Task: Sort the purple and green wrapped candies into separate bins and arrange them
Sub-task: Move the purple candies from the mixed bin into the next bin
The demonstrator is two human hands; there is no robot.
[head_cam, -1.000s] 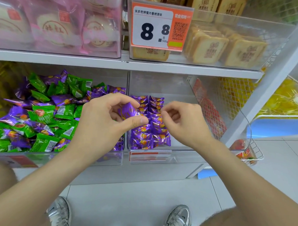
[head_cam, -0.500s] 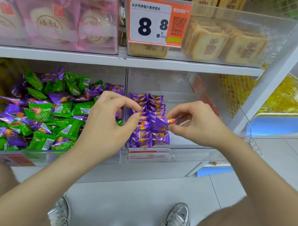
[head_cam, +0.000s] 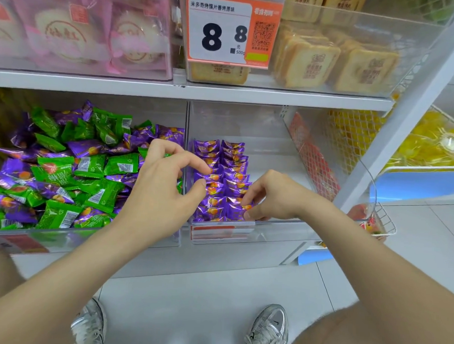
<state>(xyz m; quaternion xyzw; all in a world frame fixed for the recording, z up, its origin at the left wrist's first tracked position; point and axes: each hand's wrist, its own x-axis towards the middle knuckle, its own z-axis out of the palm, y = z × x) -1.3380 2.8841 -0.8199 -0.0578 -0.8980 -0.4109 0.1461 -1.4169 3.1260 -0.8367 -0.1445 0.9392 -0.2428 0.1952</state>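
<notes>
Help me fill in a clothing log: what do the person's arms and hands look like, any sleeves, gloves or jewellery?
Both arms are uncovered. The left forearm and the right forearm show no sleeve anywhere in the head view. The left hand and the right hand wear no gloves. No ring, watch, bracelet or marking is visible on either hand or wrist.

purple candies with orange print, green candies, orange-and-white price tag, silver sneakers

Our right hand pinches a purple candy at the purple rows' near end; our left hand hovers at their left edge.
</notes>
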